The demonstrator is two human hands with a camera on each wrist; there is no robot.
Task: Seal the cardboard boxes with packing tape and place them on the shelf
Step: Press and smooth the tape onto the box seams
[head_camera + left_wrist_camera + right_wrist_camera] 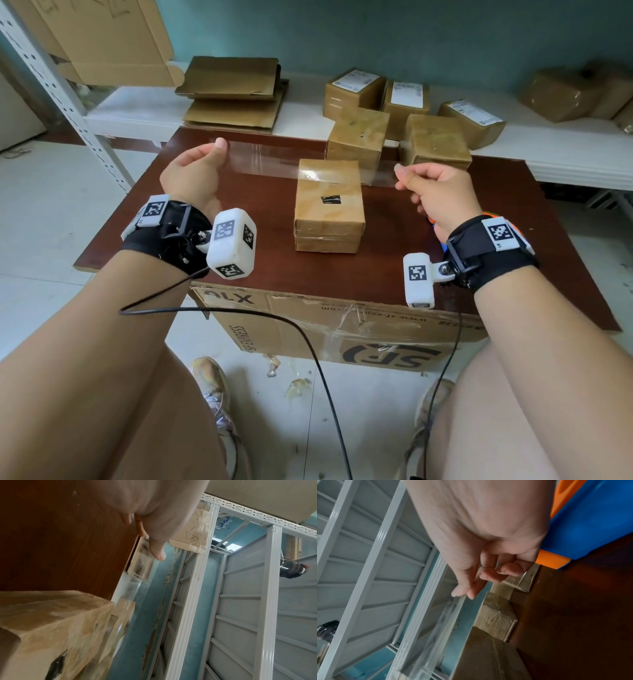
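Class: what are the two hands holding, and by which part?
A clear tape strip, stretched over the box: left hand pinches one end, right hand the other.

A dark reddish-brown wooden worktop (pixel 239 219) rests on a large printed brown cardboard carton (pixel 308 329), with flattened brown cardboard sheets (pixel 233 92) stacked beyond it and a blue-and-orange plastic object (pixel 590 520) at its right edge.

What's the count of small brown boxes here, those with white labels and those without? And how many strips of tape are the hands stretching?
Small boxes without labels: 3
Small boxes with white labels: 3
Clear tape strip, pinched between left hand and right hand: 1
Total: 7
The blurred brown bundles at far right are not counted.
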